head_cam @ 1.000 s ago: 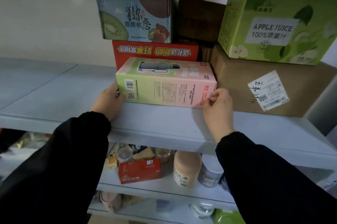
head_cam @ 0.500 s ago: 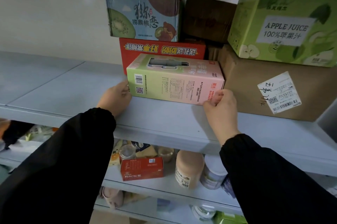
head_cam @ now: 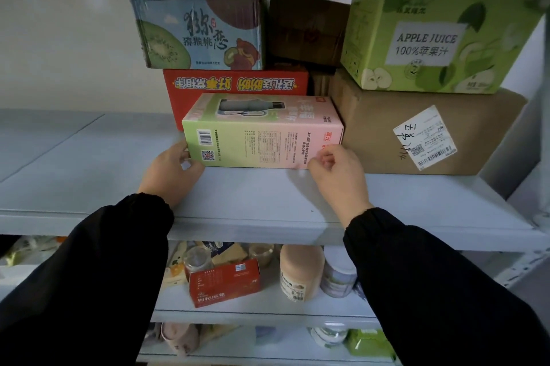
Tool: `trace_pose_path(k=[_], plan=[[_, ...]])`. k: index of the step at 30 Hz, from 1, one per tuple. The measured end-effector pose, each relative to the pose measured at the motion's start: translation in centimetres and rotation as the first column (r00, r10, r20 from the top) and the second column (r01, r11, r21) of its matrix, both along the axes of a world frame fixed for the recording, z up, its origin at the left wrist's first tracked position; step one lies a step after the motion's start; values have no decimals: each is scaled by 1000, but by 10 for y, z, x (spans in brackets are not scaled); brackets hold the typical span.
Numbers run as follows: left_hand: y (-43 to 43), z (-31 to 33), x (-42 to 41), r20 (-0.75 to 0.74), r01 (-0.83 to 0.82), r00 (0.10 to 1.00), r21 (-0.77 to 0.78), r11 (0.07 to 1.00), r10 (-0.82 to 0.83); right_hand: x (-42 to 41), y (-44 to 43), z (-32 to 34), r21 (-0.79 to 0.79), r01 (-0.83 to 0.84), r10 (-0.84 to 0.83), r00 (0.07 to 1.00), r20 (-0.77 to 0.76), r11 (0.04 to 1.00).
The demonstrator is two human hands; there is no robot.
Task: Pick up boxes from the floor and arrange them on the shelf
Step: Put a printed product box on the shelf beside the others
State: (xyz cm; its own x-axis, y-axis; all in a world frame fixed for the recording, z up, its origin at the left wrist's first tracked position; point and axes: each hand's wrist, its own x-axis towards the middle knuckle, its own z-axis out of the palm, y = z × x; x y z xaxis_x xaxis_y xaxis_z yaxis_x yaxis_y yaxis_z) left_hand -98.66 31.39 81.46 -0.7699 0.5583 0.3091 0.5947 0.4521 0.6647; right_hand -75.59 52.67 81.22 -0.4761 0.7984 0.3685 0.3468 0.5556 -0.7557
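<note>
Arms outstretched; left hand (head_cam: 171,172) grips left end of pink-green box (head_cam: 262,139); right hand (head_cam: 336,175) curled at right corner, grip unclear.

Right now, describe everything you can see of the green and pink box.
The green-and-pink box is closed printed cardboard, lying lengthwise on the grey shelf, with barcode, QR code and fine print in front, a bottle picture on top. Red box behind, brown carton at its right end. The left hand grips its left end; the right hand touches its front right corner with curled fingers.
</note>
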Motion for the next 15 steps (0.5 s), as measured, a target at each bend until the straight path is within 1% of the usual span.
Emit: trace_pose_path(k=[2, 3, 4, 5, 6, 7, 9, 11, 13, 15], plan=[[-3, 1, 2, -35, -79, 996, 40, 996, 80, 2, -3, 2, 21, -25, 24, 998, 60, 999], [-7, 2, 3, -91, -123, 987, 78, 989, 130, 3, -5, 3, 34, -45, 41, 994, 104, 998], [-11, 2, 5, -188, -130, 971, 114, 985, 150, 5, -7, 5, 56, -71, 61, 983, 171, 996], [-14, 3, 8, -302, -91, 946, 115, 989, 122, 7, -10, 7, 89, -108, 81, 960, 266, 990], [-16, 5, 14, -388, -23, 920, 75, 997, 51, 10, -14, 9, 135, -154, 92, 921, 378, 979], [-15, 9, 21, -437, 55, 898, -3, 999, -50, 14, -18, 12, 191, -201, 86, 871, 484, 961], [-5, 16, 38, -465, 192, 845, -195, 962, -263, 25, -27, 16, 286, -267, 35, 784, 620, 920], [11, 22, 55, -482, 292, 764, -334, 896, -428, 42, -36, 20, 349, -258, -43, 747, 664, 901], [31, 27, 76, -485, 389, 684, -389, 835, -545, 68, -45, 21, 374, -199, -120, 727, 676, 906], [51, 30, 100, -478, 480, 609, -413, 774, -633, 102, -53, 21, 346, -94, -176, 719, 672, 933]])
